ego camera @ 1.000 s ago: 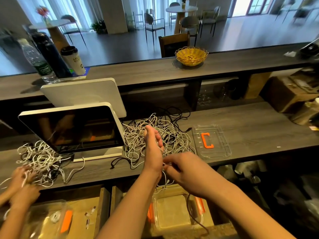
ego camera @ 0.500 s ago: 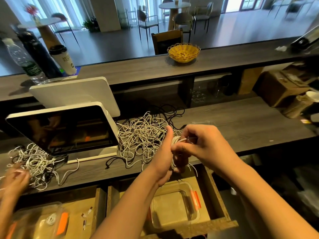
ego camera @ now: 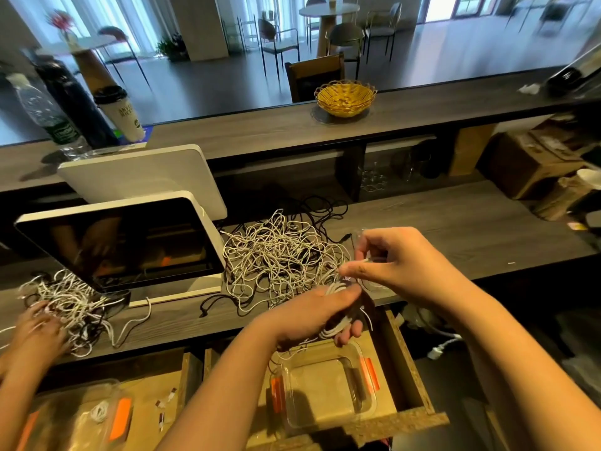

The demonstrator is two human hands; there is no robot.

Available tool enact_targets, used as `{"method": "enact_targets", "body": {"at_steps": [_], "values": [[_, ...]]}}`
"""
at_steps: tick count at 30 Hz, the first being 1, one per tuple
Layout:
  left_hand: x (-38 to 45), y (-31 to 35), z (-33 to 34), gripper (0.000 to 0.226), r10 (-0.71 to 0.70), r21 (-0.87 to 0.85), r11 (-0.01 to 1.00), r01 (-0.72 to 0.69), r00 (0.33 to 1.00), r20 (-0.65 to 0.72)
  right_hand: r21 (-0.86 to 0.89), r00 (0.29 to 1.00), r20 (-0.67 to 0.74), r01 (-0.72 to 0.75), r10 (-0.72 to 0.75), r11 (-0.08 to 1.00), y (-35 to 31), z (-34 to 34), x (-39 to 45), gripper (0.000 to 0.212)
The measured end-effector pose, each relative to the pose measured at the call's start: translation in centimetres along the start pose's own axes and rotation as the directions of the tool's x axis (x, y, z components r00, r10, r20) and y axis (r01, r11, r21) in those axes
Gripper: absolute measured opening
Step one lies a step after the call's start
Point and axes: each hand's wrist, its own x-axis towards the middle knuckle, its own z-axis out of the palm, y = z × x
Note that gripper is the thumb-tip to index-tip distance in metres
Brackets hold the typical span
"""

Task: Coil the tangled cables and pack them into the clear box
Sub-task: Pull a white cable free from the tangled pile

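Coil in hand: our left hand has its fingers curled round a small white coil, held just above the clear box.
Loose end: our right hand pinches the cable's tip between thumb and fingers.
Box: open in the drawer; we see nothing packed in it.
Remaining: the tangled pile on the counter is large and unsorted; we judge the task barely begun.
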Motion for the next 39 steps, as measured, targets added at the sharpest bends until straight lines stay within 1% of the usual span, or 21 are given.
{"method": "enact_targets", "body": {"at_steps": [2, 4, 5, 7, 9, 11, 13, 15, 17, 19, 22, 23, 26, 28, 32, 34, 35, 37, 39], "values": [[0.1, -0.3, 0.1, 0.044, 0.058, -0.008, 0.998, -0.058, 0.996, -0.069, 0.027, 0.999, -0.009, -0.035, 0.036, 0.999, 0.4, 0.1, 0.2, 0.041], [0.3, -0.6, 0.1, 0.044, 0.098, -0.079, 0.99, -0.115, 0.977, -0.191, 0.072, 0.993, -0.021, -0.111, 0.113, 0.991, 0.9, 0.2, 0.5, 0.034], [0.4, -0.7, 0.1, 0.044, 0.095, -0.12, 0.984, -0.13, 0.961, -0.26, 0.076, 0.988, -0.016, -0.155, 0.157, 0.985, 1.2, 0.3, 0.6, 0.033], [0.4, -1.1, 0.1, 0.047, 0.07, -0.145, 0.981, -0.13, 0.931, -0.357, 0.054, 0.979, 0.029, -0.204, 0.203, 0.978, 1.5, 0.5, 0.8, 0.032], [0.5, -1.5, 0.1, 0.058, 0.052, -0.172, 0.977, -0.128, 0.919, -0.39, 0.079, 0.977, 0.08, -0.203, 0.197, 0.976, 1.2, 0.9, 0.7, 0.03], [0.5, -1.5, 0.4, 0.054, 0.103, -0.281, 0.932, -0.231, 0.909, -0.405, 0.193, 0.982, 0.098, -0.178, 0.161, 0.965, 0.8, 1.4, 0.7, 0.028], [0.6, -1.3, 0.9, 0.048, 0.145, -0.381, 0.864, -0.329, 0.887, -0.437, 0.294, 0.987, 0.079, -0.154, 0.136, 0.943, 0.5, 1.9, 0.7, 0.03], [0.7, -1.2, 1.2, 0.05, 0.173, -0.453, 0.801, -0.392, 0.875, -0.452, 0.404, 0.986, 0.094, -0.163, 0.137, 0.9, 0.2, 2.1, 0.6, 0.034], [0.8, -1.1, 1.4, 0.053, 0.182, -0.473, 0.768, -0.433, 0.855, -0.486, 0.486, 0.975, 0.154, -0.215, 0.16, 0.847, -0.2, 2.4, 0.6, 0.04], [0.8, -0.8, 1.5, 0.054, 0.191, -0.459, 0.757, -0.466, 0.829, -0.525, 0.516, 0.961, 0.206, -0.266, 0.184, 0.814, -0.7, 2.9, 0.5, 0.052], [1.0, -0.5, 1.5, 0.053, 0.217, -0.41, 0.765, -0.497, 0.798, -0.562, 0.497, 0.951, 0.255, -0.283, 0.174, 0.821, -0.4, 4.2, 0.3, 0.078], [1.0, -0.6, 1.5, 0.053, 0.214, -0.393, 0.769, -0.504, 0.782, -0.585, 0.513, 0.95, 0.266, -0.281, 0.161, 0.811, -0.4, 4.4, 0.1, 0.079], [0.9, -0.6, 1.7, 0.053, 0.218, -0.366, 0.767, -0.527, 0.751, -0.624, 0.593, 0.955, 0.29, -0.226, 0.057, 0.773, -0.4, 4.5, -0.4, 0.054], [1.0, -0.5, 1.9, 0.052, 0.221, -0.351, 0.773, -0.528, 0.743, -0.632, 0.614, 0.954, 0.301, -0.187, -0.009, 0.767, -0.2, 4.6, -0.5, 0.046], [1.3, -0.5, 2.0, 0.052, 0.225, -0.348, 0.772, -0.531, 0.741, -0.633, 0.66, 0.947, 0.321, -0.201, -0.031, 0.724, 0.2, 5.3, -0.9, 0.03], [1.2, -0.4, 2.1, 0.054, 0.235, -0.355, 0.768, -0.533, 0.75, -0.619, 0.668, 0.944, 0.329, -0.206, -0.035, 0.715, 0.2, 5.3, -1.1, 0.029], [1.3, -0.4, 2.1, 0.055, 0.241, -0.359, 0.764, -0.536, 0.753, -0.612, 0.658, 0.942, 0.332, -0.202, -0.039, 0.726, 0.2, 5.1, -1.1, 0.029], [1.4, -0.5, 2.1, 0.054, 0.262, -0.355, 0.754, -0.552, 0.75, -0.607, 0.619, 0.937, 0.346, -0.187, -0.05, 0.763, 0.1, 4.5, -1.1, 0.021], [1.4, -0.6, 2.0, 0.054, 0.265, -0.333, 0.763, -0.554, 0.738, -0.62, 0.613, 0.93, 0.364, -0.191, -0.06, 0.767, 0.0, 4.2, -1.1, 0.012]]}}
